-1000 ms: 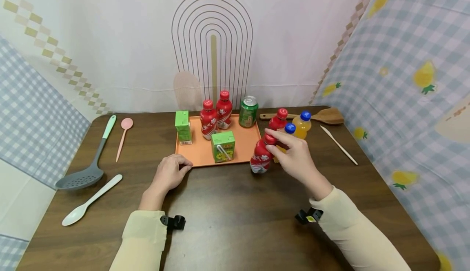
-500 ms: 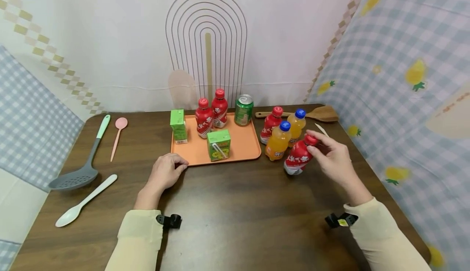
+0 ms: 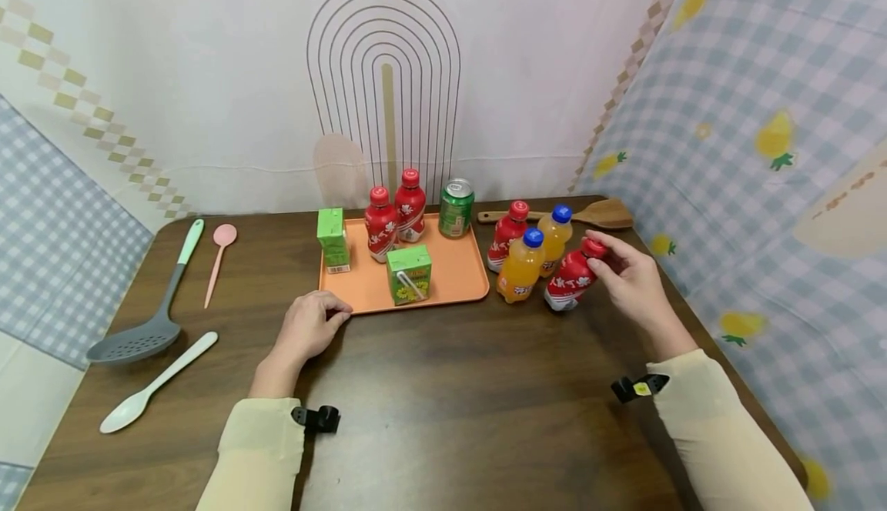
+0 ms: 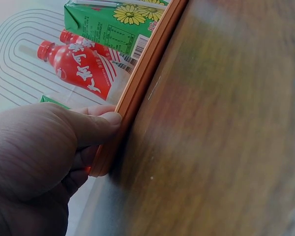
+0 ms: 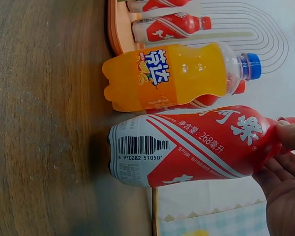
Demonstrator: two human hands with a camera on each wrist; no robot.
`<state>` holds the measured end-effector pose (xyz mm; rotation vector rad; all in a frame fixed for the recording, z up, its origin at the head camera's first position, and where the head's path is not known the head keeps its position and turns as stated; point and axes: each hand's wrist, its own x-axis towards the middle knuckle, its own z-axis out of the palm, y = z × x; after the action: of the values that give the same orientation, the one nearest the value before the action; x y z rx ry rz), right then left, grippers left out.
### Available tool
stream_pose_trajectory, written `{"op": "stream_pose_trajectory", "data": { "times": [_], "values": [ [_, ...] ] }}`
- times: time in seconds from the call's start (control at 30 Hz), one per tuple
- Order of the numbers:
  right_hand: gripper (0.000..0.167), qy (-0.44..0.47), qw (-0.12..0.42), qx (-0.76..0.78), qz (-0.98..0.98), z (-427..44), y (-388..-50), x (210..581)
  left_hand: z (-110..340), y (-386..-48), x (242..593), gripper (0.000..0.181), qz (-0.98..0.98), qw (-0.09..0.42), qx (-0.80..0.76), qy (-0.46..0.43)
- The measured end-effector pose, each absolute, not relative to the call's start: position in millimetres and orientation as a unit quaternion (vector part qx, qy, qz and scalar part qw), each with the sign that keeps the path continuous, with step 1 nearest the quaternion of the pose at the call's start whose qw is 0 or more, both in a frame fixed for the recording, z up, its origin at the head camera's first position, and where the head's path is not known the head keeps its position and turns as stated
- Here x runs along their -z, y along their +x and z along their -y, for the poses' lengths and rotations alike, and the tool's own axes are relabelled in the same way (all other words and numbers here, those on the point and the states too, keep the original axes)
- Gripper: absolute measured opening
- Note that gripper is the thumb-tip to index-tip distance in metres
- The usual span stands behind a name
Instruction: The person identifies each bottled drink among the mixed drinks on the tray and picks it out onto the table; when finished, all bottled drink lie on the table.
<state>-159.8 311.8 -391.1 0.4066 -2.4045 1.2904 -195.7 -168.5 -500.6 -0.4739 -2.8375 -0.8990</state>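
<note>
Right hand, right of centre in the head view: thumb and fingers pinching the held red bottle at its cap and neck. Bottle tilted, cap leaning toward the right of the frame; whether its base meets the table cannot be told. Barcode faces the camera in the right wrist view.

Just left of it, a near orange-drink bottle, blue cap, upright; behind that, a far orange-drink bottle and a standing red bottle. Wooden spatula lies behind this group, toward the back edge of the table.

Left hand, left of centre: thumb and fingers pinching the near left corner of the orange tray; the left wrist view shows the thumb on the rim. On the tray, mid-frame: two upright red bottles (left one, right one), a green can at the back right, a front carton with a straw on its face, and a left carton at the left side.

Far left of the frame: grey slotted skimmer, pink spoon, white spoon, lying apart.
</note>
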Motion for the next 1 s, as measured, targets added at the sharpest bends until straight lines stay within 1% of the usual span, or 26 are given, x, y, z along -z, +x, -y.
{"op": "stream_pose_trajectory", "data": {
  "times": [0.37, 0.67, 1.0],
  "values": [
    [0.04, 0.151, 0.169, -0.475, 0.85, -307.0, -168.9, 398.5, 167.7, -195.8, 499.4, 0.004, 0.942, 0.061, 0.294, -0.152],
    [0.04, 0.158, 0.169, -0.48, 0.846, -306.1, -171.4, 402.1, 167.5, -196.2, 500.2, 0.004, 0.94, 0.066, 0.296, -0.155],
    [0.04, 0.182, 0.168, -0.484, 0.839, -305.7, -174.7, 402.4, 167.5, -195.9, 499.3, 0.004, 0.942, 0.061, 0.294, -0.15]
  ]
}}
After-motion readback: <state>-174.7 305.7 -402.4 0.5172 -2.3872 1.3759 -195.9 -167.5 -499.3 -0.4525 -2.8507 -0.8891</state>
